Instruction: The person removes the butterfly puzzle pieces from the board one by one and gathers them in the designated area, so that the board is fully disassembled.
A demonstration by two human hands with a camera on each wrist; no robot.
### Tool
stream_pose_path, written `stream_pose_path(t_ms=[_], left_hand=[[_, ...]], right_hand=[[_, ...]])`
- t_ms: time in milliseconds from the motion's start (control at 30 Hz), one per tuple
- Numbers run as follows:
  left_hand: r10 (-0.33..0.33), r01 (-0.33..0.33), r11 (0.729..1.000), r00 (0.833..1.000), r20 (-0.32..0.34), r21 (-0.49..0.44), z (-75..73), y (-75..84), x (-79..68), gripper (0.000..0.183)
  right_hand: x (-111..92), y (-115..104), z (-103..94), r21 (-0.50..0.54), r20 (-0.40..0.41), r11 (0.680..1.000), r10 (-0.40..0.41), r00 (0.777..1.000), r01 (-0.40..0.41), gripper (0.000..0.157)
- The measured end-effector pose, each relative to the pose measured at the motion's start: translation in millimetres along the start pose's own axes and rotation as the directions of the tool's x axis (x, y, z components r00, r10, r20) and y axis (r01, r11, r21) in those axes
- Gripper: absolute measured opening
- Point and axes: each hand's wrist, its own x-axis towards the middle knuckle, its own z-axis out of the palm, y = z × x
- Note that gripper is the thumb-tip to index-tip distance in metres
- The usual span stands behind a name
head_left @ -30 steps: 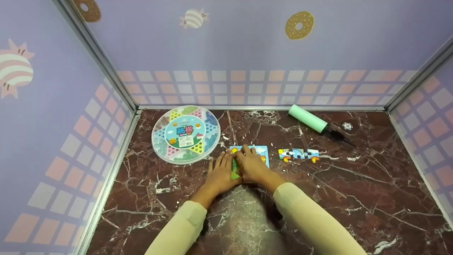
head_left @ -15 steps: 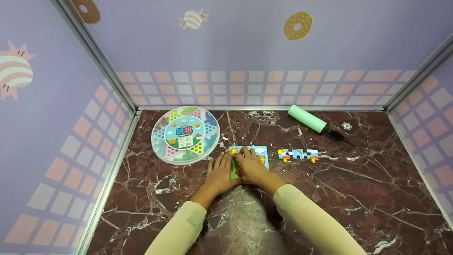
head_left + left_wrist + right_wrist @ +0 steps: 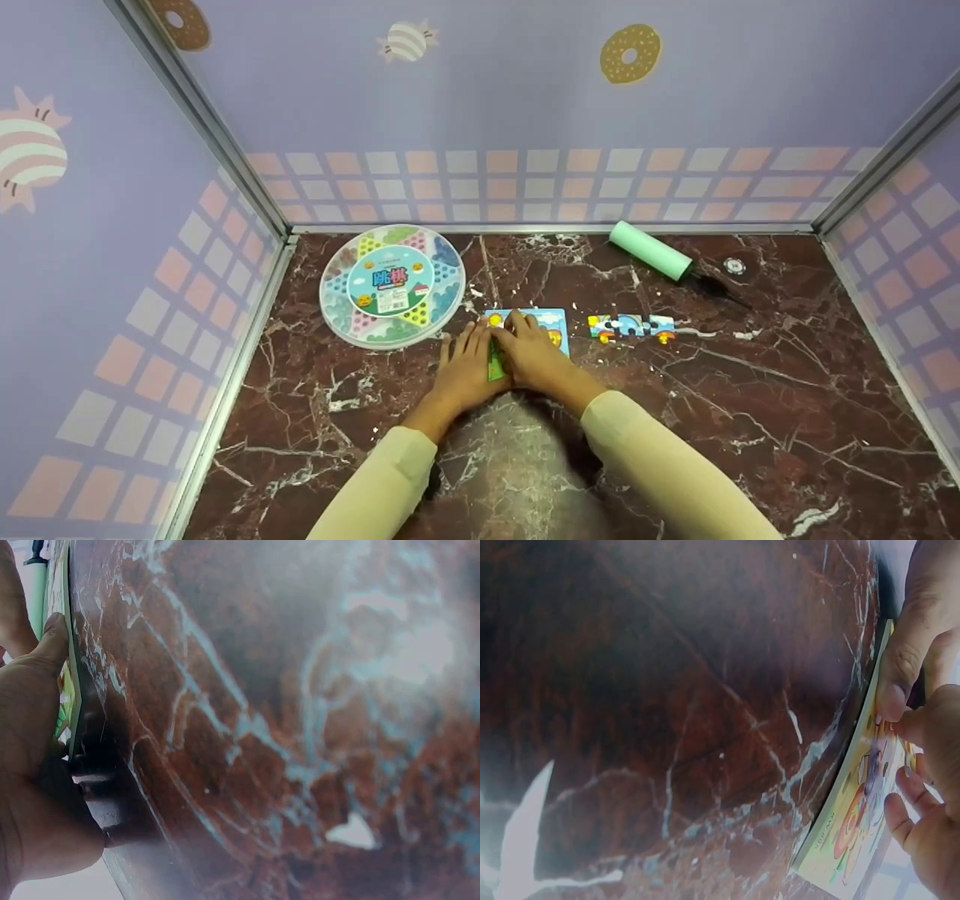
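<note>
A small jigsaw puzzle board (image 3: 564,324), light blue at the top and green at its lower left, lies flat in the middle of the table. My left hand (image 3: 466,369) rests along its left side with straight fingers; its thumb (image 3: 54,639) lies on the near edge. Over the board's middle, my right hand (image 3: 536,352) bends down with its fingertips near the left thumb. In the right wrist view its lower fingers (image 3: 898,816) are curled. Whether it pinches a piece is hidden. Several joined jigsaw pieces (image 3: 631,325) lie to the right.
A round, clear Chinese checkers case (image 3: 393,286) is at the back left. Toward the back right lie a mint-green cylinder (image 3: 651,250) with a black end and a small round chip (image 3: 735,266). Patterned walls (image 3: 480,112) enclose the marble-look table (image 3: 750,420).
The right fingers have shifted slightly on the board. Otherwise both hands stay in place, and the other things on the table have not moved.
</note>
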Motion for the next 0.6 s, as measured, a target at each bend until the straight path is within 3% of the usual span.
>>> stream_pose_path(t_ms=[200, 367, 600], left_hand=[[0.007, -0.006, 1.0, 1.0, -0.013, 0.01, -1.3, 2.5, -1.6, 0.11], [0.006, -0.006, 1.0, 1.0, -0.028, 0.013, 4.1, -1.1, -0.1, 0.112], [0.006, -0.005, 1.0, 1.0, -0.027, 0.006, 4.1, -2.2, 1.2, 0.116]], right_hand=[[-2.5, -3.0, -3.0, -0.178, 0.001, 0.984, 0.016, 1.0, -0.016, 0.041], [-4.1, -1.3, -3.2, -0.256, -0.029, 0.967, 0.011, 1.0, -0.018, 0.022], [-6.5, 2.5, -8.7, -0.251, -0.031, 0.968, -0.019, 0.999, 0.01, 0.032]])
